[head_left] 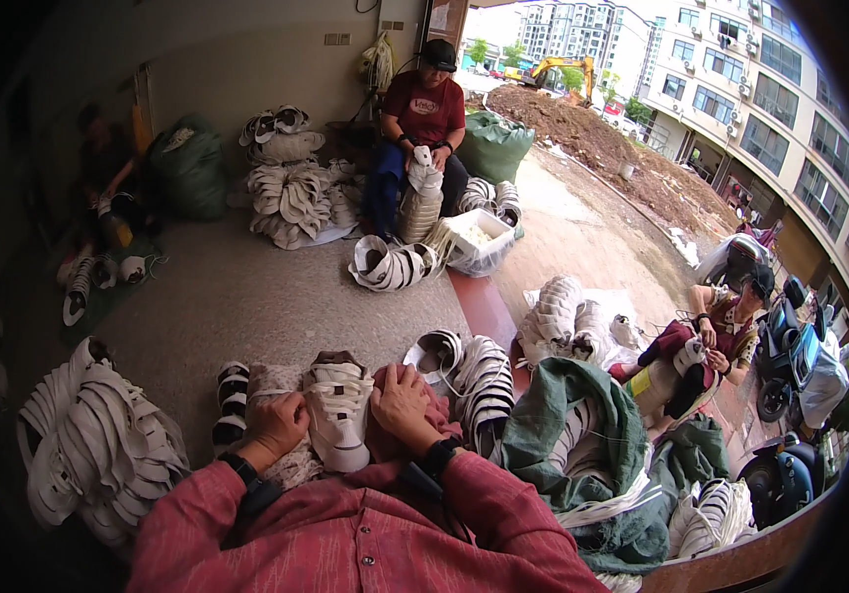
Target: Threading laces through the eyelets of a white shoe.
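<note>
Pile of pale uppers (103, 445) at 9 o'clock from white shoe (338, 413), well apart; left hand (281, 425) also at 9, just beside shoe, fingers curled, can't tell if grip holds anything; shoe between hands, lacing up, toe to 6; right hand (402, 403) at 3, fingers bent, can't tell grip; green sack (536, 420) at 3, farther out
</note>
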A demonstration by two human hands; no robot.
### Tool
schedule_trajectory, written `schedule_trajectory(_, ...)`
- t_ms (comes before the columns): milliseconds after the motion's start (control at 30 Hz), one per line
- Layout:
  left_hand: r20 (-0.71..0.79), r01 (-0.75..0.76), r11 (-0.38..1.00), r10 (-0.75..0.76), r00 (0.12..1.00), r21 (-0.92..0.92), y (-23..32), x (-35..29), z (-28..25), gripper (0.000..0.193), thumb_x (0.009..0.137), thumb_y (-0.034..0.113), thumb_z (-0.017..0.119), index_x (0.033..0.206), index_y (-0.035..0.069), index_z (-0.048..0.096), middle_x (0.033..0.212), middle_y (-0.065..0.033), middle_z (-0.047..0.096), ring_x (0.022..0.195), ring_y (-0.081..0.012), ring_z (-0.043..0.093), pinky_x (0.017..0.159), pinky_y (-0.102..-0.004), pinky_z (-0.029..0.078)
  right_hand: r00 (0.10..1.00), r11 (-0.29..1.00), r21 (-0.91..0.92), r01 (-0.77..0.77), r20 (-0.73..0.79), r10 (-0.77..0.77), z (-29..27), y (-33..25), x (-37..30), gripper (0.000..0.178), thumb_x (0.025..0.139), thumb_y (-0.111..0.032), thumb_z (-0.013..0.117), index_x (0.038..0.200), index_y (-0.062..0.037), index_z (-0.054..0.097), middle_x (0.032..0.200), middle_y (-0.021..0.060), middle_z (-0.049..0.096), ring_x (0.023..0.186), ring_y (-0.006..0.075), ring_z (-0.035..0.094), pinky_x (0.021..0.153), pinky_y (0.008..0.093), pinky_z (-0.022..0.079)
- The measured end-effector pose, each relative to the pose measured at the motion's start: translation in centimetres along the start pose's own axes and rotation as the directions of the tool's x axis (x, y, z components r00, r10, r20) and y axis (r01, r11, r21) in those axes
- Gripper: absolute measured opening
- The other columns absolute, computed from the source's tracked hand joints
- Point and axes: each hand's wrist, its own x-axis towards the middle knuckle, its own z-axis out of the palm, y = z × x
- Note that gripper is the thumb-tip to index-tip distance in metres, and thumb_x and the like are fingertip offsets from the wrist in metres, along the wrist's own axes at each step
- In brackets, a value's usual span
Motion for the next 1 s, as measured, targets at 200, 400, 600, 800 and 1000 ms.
schedule_trajectory(200,0.010,0.007,1.000,-0.007,1.000,-0.017,0.2,-0.1,-0.1,0.006,0.076,0.011,0.061,0.078,0.007,0.058,0.071,-0.0114,0.062,0.067,-0.0324,0.062,0.059,-0.0421,0.047,0.995,0.999,0.004,0.036,-0.089,-0.036,0.2,0.3,-0.2,0.058,0.085,-0.040,0.051,0.133,-0.0077,0.041,0.137,0.0268,0.036,0.123,0.0489,0.037,0.089,0.0622,0.039)
schedule_trajectory(400,0.045,0.001,1.000,-0.001,0.999,0.010,0.1,0.2,0.8,0.007,0.077,0.011,0.060,0.081,0.007,0.057,0.075,-0.0132,0.062,0.072,-0.0353,0.061,0.062,-0.0445,0.047,0.986,1.000,-0.001,0.026,-0.164,-0.026,0.7,0.8,-0.2,0.059,0.085,-0.040,0.054,0.133,-0.0065,0.042,0.135,0.0257,0.040,0.120,0.0476,0.041,0.082,0.0601,0.042)
schedule_trajectory(600,0.055,0.026,0.999,-0.027,0.998,0.020,-1.8,-0.4,1.2,0.006,0.079,0.009,0.058,0.080,0.004,0.055,0.073,-0.0156,0.059,0.069,-0.0374,0.059,0.061,-0.0453,0.045,0.990,0.999,0.032,0.031,-0.139,-0.026,0.6,-0.2,0.0,0.062,0.084,-0.038,0.054,0.135,-0.0056,0.041,0.139,0.0280,0.038,0.122,0.0504,0.039,0.081,0.0642,0.041)
schedule_trajectory(800,0.067,-0.002,0.999,0.000,0.998,0.037,-1.2,-0.2,1.4,0.006,0.080,0.008,0.058,0.080,0.004,0.054,0.073,-0.0152,0.058,0.067,-0.0374,0.058,0.061,-0.0449,0.044,0.990,0.999,0.046,-0.003,-0.142,0.009,0.5,0.4,-0.2,0.063,0.084,-0.038,0.053,0.137,-0.0061,0.040,0.140,0.0285,0.037,0.124,0.0508,0.038,0.082,0.0642,0.040)
schedule_trajectory(1000,0.050,0.008,0.998,-0.011,0.999,0.056,-1.6,-0.4,1.5,0.009,0.081,0.010,0.059,0.079,0.003,0.053,0.069,-0.0145,0.056,0.064,-0.0352,0.057,0.059,-0.0438,0.044,0.994,0.998,0.071,-0.003,-0.108,0.011,0.1,0.2,-0.3,0.063,0.085,-0.037,0.054,0.138,-0.0065,0.039,0.142,0.0282,0.035,0.125,0.0508,0.036,0.083,0.0643,0.039)
